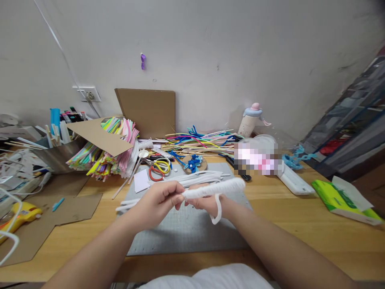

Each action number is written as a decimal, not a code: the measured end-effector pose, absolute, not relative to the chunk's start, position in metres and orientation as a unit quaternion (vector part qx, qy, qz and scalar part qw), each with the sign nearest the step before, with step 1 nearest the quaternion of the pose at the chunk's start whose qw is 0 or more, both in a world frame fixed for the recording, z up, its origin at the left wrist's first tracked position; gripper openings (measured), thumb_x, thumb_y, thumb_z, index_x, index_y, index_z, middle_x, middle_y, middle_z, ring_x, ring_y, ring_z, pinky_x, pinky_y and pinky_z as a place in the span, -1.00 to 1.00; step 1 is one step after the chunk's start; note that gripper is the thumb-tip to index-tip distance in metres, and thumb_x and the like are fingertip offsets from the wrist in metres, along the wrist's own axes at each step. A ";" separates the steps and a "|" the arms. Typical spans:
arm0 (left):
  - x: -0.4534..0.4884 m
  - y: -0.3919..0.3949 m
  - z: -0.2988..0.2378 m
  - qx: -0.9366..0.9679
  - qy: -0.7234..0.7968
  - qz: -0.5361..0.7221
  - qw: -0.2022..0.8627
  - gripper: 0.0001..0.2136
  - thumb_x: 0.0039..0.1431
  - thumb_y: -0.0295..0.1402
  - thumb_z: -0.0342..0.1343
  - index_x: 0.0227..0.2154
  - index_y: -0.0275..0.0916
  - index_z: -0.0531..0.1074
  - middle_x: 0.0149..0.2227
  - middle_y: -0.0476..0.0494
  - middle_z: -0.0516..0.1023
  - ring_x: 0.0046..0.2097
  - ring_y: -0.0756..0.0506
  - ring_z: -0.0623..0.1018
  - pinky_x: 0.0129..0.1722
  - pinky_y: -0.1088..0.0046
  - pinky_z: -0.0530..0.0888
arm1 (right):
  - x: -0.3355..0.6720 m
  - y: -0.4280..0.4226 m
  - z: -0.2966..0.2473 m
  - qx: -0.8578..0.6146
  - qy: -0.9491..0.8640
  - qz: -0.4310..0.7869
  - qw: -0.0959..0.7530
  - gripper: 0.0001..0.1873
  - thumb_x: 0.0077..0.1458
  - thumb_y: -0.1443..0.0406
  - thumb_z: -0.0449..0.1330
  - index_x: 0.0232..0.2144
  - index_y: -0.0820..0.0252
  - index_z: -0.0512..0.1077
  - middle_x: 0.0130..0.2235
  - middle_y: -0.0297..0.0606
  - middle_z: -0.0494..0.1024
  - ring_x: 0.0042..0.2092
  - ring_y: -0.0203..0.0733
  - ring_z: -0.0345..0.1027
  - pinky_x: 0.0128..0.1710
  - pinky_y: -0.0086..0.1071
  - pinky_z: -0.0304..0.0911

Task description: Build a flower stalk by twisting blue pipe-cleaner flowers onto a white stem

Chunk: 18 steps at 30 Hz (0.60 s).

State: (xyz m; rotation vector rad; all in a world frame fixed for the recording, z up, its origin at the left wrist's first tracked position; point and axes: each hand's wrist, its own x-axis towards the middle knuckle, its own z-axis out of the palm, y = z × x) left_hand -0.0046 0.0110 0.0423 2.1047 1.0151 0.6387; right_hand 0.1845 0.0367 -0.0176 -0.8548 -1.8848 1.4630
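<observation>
My left hand (159, 198) is closed in a pinch on the near end of a white pipe-cleaner roll (221, 186), a fuzzy white rod wound tight. My right hand (207, 202) is closed round the roll from below, its fingers partly hidden under it. A loose white pipe-cleaner tail (217, 210) loops down from the roll past my right wrist. Both hands hover just above a grey cutting mat (180, 230). More white pipe cleaners (198, 176) lie on the mat behind my hands.
A heap of coloured pipe cleaners (111, 154) lies under a cardboard flap at the left. Loose coloured stems (198, 140), a blue flower piece (194, 162), a bottle (249, 120) and a green tissue pack (343, 198) sit around. A yellow glue gun (18, 214) lies far left.
</observation>
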 end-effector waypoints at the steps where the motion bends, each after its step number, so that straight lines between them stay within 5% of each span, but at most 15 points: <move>1: -0.005 0.013 0.042 0.805 0.401 0.254 0.357 -0.81 0.16 -0.34 -0.11 -0.50 -0.25 0.33 -0.55 0.03 0.34 -0.49 0.06 0.30 -0.49 0.59 0.22 | 0.184 0.036 -0.019 -0.325 -0.708 0.552 0.298 -0.71 0.01 0.12 0.08 -0.48 0.24 0.40 -0.58 -0.40 0.26 -0.55 -0.39 0.03 -0.59 -0.51 0.00; 4: -0.004 0.018 0.040 0.785 0.428 0.268 0.360 -0.81 0.15 -0.33 -0.12 -0.52 -0.25 0.28 -0.58 0.06 0.27 -0.51 0.06 0.25 -0.51 0.58 0.20 | 0.183 0.033 -0.017 -0.308 -0.755 0.495 0.299 -0.75 0.09 0.20 0.01 -0.50 0.24 0.35 -0.57 -0.41 0.23 -0.54 -0.39 0.03 -0.56 -0.51 -0.01; 9: -0.001 0.024 0.033 0.772 0.470 0.277 0.326 -0.81 0.15 -0.29 -0.13 -0.48 -0.24 0.30 -0.58 0.06 0.30 -0.51 0.05 0.28 -0.52 0.57 0.21 | 0.183 0.022 -0.006 -0.333 -0.860 0.238 0.305 -0.79 0.15 0.32 -0.04 -0.47 0.20 0.33 -0.52 -0.39 0.33 -0.48 -0.36 0.13 -0.46 -0.49 0.00; 18: 0.001 0.015 0.028 0.906 0.407 0.115 0.014 -0.82 0.12 -0.46 -0.10 -0.42 -0.21 0.41 -0.46 -0.08 0.48 -0.36 -0.06 0.42 -0.39 0.45 0.22 | 0.197 0.015 0.005 -0.302 -0.925 -0.032 0.230 -0.82 0.09 0.41 -0.03 -0.48 0.20 0.33 -0.54 -0.33 0.40 -0.46 -0.29 0.19 -0.46 -0.39 -0.11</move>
